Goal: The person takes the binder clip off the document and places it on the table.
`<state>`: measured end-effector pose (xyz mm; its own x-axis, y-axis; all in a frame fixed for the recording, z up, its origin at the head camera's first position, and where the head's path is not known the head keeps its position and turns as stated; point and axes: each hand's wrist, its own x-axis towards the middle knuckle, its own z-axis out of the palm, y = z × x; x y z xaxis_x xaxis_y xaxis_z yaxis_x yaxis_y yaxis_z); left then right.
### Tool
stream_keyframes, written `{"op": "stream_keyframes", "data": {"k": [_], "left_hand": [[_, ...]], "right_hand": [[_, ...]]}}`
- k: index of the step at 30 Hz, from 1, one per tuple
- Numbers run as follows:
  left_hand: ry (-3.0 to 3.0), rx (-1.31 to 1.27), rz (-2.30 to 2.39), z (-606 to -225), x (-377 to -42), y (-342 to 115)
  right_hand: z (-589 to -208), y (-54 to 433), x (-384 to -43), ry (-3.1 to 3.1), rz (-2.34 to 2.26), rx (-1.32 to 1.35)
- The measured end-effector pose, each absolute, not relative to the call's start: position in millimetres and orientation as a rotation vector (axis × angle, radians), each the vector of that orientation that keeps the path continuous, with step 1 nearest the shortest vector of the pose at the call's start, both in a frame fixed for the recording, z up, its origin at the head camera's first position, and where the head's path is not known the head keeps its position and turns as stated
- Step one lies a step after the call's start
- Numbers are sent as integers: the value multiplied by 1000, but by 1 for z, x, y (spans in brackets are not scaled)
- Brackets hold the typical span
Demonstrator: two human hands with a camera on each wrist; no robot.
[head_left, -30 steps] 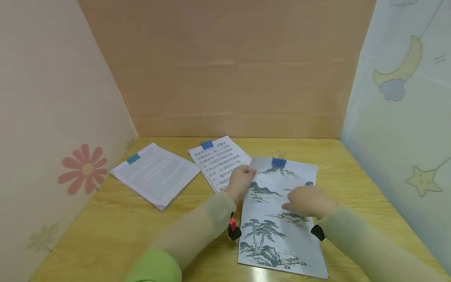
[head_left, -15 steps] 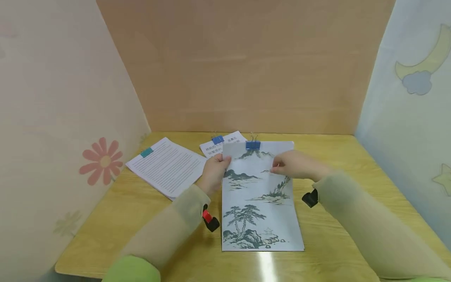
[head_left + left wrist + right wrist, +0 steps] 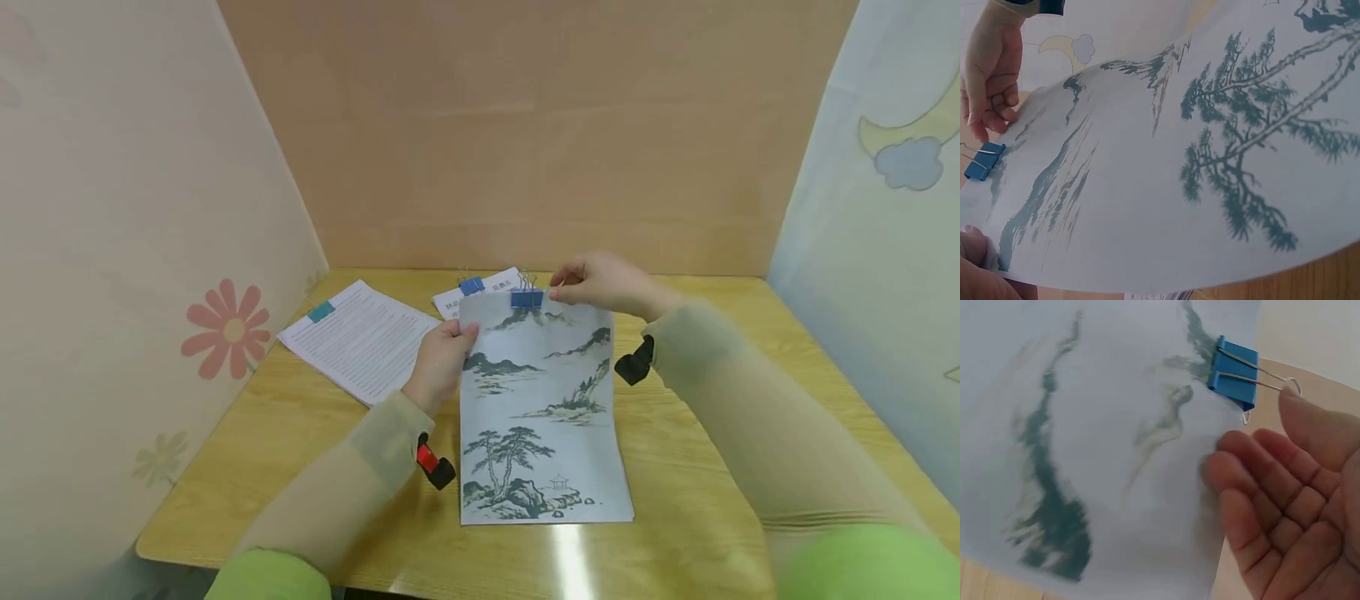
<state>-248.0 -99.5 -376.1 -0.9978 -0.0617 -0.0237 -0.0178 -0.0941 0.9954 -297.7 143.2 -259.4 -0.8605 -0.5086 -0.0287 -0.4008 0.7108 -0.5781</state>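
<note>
I have the landscape print (image 3: 536, 392) near the table's (image 3: 675, 492) front edge, left hand (image 3: 438, 362) gripping its left side. My right hand (image 3: 603, 282), grasping nothing, sits beside the blue binder clip (image 3: 527, 298); likely step: taking hold there. Next calls for pinching its wire handles (image 3: 1272, 373).

Table (image 3: 240, 467): beneath the landscape sheet (image 3: 536, 375)
Clip (image 3: 527, 299): on the sheet's top edge
Left hand (image 3: 441, 365): at its left edge
Right hand (image 3: 606, 285): at its top edge, right of centre
Left text stack (image 3: 367, 342): to its left
Far text stack (image 3: 497, 283): behind it, partly covered
</note>
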Motion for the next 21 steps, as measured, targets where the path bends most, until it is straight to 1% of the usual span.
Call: {"op": "stream_keyframes", "data": {"k": [3, 10, 15, 21], "left_hand": [[-2090, 70, -2305, -374, -248, -99], [-2077, 46, -2331, -370, -243, -98], [-2105, 96, -2333, -370, -239, -98], [-2113, 128, -2348, -370, -238, -97]], "right_hand": [[-248, 137, -304, 2715, -981, -688], [-240, 125, -316, 2666, -954, -792], [-242, 121, -315, 2512, -972, -714], [-244, 122, -314, 2504, -950, -646]]}}
